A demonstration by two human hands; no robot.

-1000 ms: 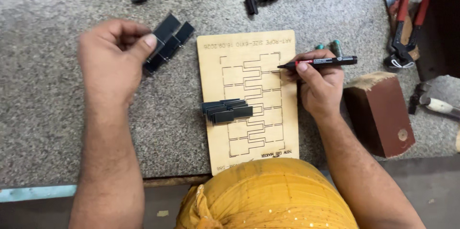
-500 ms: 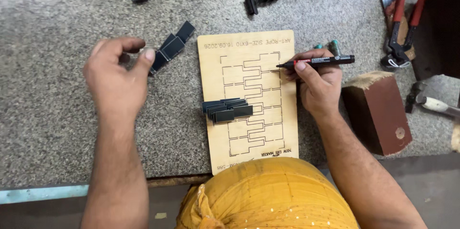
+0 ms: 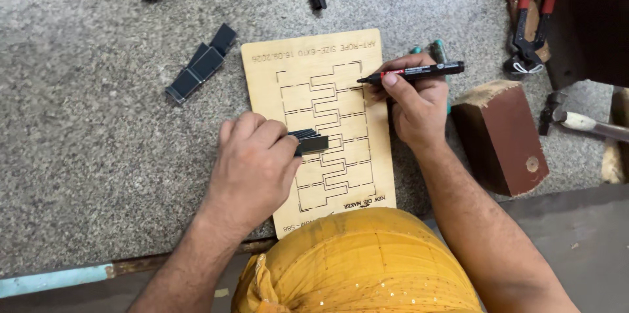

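I see left hand (image 3: 252, 162) pinching dark strip bundle (image 3: 309, 142) on slotted plywood board (image 3: 314, 123), frame centre. Right hand (image 3: 413, 100) grips black marker (image 3: 413, 72), tip on board. Slots look empty, maybe; strips (image 3: 200, 64) upper left unused.

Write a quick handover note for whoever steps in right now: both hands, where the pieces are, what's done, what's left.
Left hand: pinching the small stack of dark strips lying on the wooden board.
Right hand: holding a black marker, tip at the board's right side.
Loose dark folded strips lie on the stone table, left of the board.
Done: no strip visibly seated in the slots.
Left: the board's slots all look unfilled.
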